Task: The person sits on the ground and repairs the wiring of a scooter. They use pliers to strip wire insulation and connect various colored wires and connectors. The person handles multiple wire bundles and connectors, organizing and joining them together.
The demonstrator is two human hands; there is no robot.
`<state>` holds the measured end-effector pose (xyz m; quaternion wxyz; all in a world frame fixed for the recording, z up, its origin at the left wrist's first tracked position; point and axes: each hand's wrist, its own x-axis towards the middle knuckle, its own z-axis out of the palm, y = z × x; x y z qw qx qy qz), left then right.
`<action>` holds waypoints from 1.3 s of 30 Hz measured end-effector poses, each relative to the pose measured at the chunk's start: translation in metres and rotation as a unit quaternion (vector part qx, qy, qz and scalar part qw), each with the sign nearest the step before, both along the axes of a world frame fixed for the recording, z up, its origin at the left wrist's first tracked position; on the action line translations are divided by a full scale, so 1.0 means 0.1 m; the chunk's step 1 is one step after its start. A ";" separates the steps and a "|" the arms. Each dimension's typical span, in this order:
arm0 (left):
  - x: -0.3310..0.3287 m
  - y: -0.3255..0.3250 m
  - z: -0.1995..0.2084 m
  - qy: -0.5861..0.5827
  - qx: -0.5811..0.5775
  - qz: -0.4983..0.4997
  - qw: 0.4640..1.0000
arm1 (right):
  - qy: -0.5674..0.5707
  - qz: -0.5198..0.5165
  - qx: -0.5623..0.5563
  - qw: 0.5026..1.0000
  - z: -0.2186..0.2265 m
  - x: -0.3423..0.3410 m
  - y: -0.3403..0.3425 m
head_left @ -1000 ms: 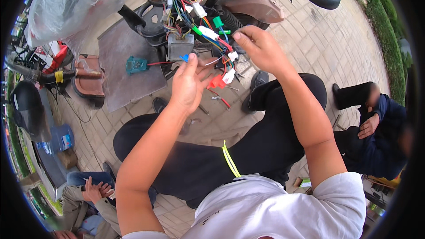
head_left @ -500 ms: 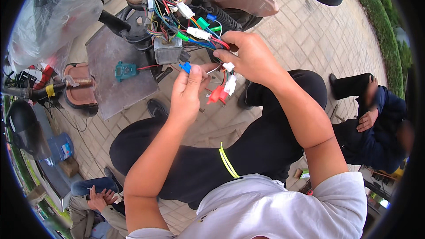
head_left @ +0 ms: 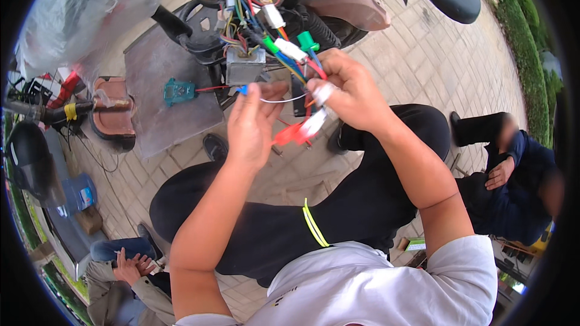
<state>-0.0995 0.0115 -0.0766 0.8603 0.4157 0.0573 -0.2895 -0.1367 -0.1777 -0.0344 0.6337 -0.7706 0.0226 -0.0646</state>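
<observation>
My left hand [head_left: 251,130] holds a small blue connector [head_left: 243,89] at its thumb tip, mostly hidden by the thumb. A thin white wire [head_left: 281,101] runs from between its fingers toward my right hand [head_left: 350,93]. The right hand is closed round a bundle of coloured wires, with a white connector [head_left: 323,93] by its thumb. Below hang red connectors [head_left: 290,135] and a blurred white connector [head_left: 313,124]. Above my hands, the wire bundle carries a long white connector [head_left: 290,50] and a green connector [head_left: 308,41]. A finned metal box [head_left: 244,67] sits beside the left hand.
A teal meter-like device [head_left: 179,92] with a red lead lies on a grey footboard [head_left: 145,54]. The vehicle's black spring [head_left: 323,30] and brown fender [head_left: 356,6] are beyond. Seated people are at the right [head_left: 513,175] and lower left [head_left: 130,278]. Clear plastic sheeting [head_left: 78,24] hangs upper left.
The wire bundle and vehicle parts sit slightly farther right and lower in view. The blue connector has shifted behind my left thumb, and the left fingers have straightened. The red connectors have swung left.
</observation>
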 end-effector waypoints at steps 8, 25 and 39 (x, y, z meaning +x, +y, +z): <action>0.33 0.08 0.05 -0.220 0.273 0.143 0.926 | 0.083 -0.125 0.076 0.986 0.15 0.11 -0.17; 0.75 -0.09 0.23 -0.217 0.174 0.134 0.951 | 0.093 -0.080 0.135 0.983 0.19 0.41 -0.55; 0.71 0.01 0.25 -0.201 0.204 0.105 0.952 | 0.161 -0.054 0.156 0.973 0.23 0.29 -0.37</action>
